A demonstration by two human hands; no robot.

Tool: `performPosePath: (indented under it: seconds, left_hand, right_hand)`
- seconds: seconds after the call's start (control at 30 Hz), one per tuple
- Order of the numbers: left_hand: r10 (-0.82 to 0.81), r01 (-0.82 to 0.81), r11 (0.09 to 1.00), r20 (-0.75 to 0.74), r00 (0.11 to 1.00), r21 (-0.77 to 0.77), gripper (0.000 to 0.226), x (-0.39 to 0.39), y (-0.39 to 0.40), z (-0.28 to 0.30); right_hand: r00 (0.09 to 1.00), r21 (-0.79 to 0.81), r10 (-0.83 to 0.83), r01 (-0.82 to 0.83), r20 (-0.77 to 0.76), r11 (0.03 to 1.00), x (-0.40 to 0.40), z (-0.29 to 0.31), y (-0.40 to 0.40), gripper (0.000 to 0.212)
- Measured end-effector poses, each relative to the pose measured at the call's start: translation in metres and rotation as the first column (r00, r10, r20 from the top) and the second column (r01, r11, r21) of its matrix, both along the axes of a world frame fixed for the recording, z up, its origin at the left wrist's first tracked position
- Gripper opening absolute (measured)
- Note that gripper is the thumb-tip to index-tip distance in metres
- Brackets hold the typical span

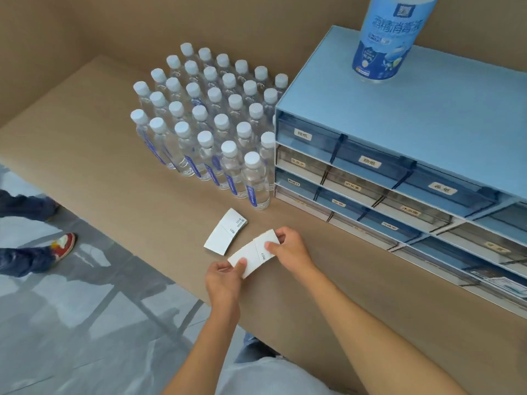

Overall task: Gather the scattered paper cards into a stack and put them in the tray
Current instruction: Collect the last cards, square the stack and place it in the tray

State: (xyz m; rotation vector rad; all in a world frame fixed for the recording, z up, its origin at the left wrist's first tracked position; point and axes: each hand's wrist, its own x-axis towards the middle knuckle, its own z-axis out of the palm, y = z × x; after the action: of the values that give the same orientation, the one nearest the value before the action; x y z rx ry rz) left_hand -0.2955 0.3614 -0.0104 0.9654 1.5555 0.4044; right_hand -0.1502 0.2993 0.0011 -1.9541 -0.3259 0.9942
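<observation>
A small stack of white paper cards (254, 254) is held just above the brown table between both hands. My left hand (224, 277) pinches its near left corner. My right hand (291, 248) grips its far right end, thumb on top. A second little pile of white cards (225, 232) lies flat on the table just left of and beyond the held stack, untouched. The blue drawer cabinet (427, 115) with labelled trays stands to the right.
Several rows of clear water bottles (205, 124) with white caps stand behind the cards. A large blue bottle (385, 41) sits on top of the cabinet. The table edge (137, 252) runs diagonally at left; a person's legs and a red shoe (64, 245) are on the floor.
</observation>
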Motion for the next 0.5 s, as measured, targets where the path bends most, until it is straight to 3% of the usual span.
performPosePath:
  seconds: [0.23, 0.5]
  left_hand:
    - [0.152, -0.152, 0.988, 0.005, 0.988, -0.041, 0.032, -0.001, 0.055, 0.000]
    - [0.192, -0.200, 0.973, -0.078, 0.978, -0.117, 0.030, 0.001, 0.074, -0.009]
  right_hand:
    - [0.968, -0.101, 0.204, -0.191, 0.145, 0.976, 0.003, 0.002, 0.090, 0.018]
    - [0.935, -0.250, 0.316, -0.272, 0.159, 0.929, 0.001, -0.014, 0.125, 0.024]
